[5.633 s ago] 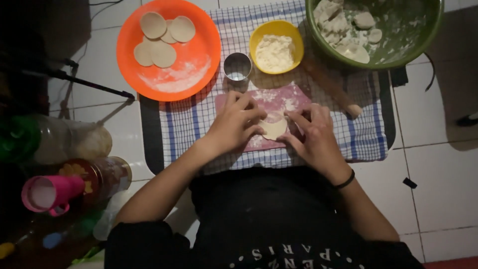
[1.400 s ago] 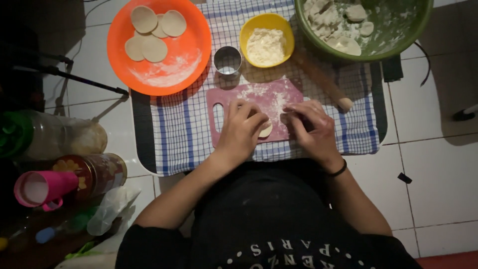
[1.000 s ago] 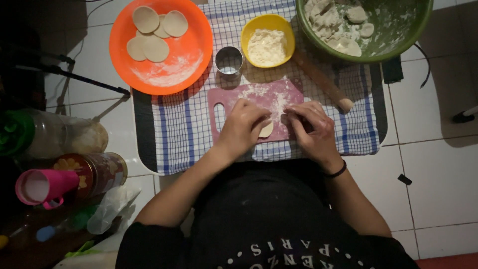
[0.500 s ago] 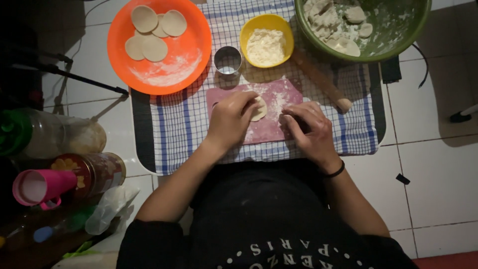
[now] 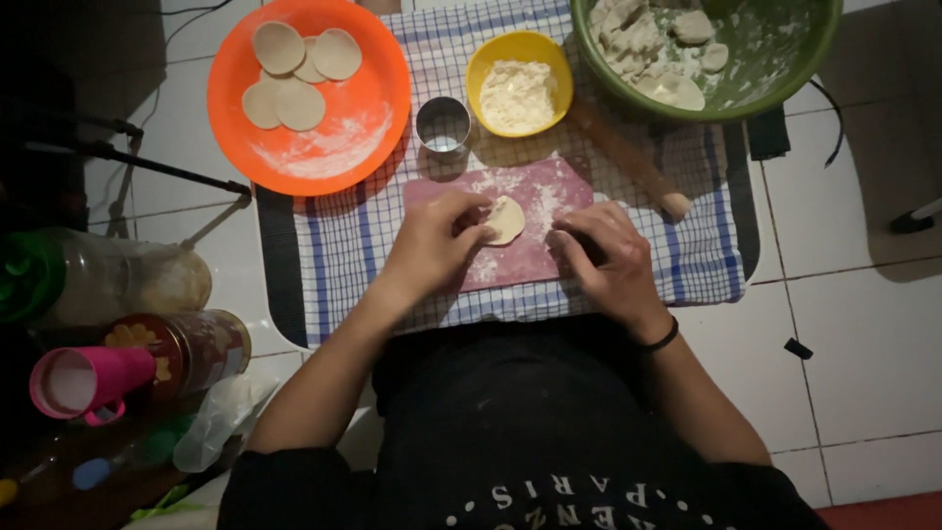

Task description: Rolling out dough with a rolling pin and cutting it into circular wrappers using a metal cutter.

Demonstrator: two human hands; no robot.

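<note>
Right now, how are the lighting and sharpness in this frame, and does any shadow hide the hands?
Head view: light is dim and uneven, the left edge around the plastic jar nearly black; centre is soft but readable; left hand and right hand show clearly over the pink board, dough round visible.

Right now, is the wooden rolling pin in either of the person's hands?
No, the rolling pin lies on the checked cloth beside the pink board, while the left hand holds a dough round.
</note>
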